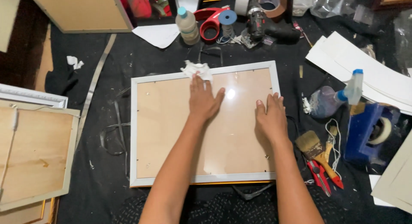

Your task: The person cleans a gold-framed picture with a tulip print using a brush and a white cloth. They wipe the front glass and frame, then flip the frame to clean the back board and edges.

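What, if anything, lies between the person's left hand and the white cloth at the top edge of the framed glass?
Nothing visible does. The left hand lies flat on the glass of the picture frame, its fingertips already touching the crumpled white cloth. The right hand rests apart, near the frame's right edge.

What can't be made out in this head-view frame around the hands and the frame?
- Picture frame: its near edge is partly covered by both forearms.
- Left hand: its fingertips cover part of the white cloth, so the grip is unclear.
- Right hand: the palm hides what lies beneath it.
- Wooden frame: cut off by the left edge.
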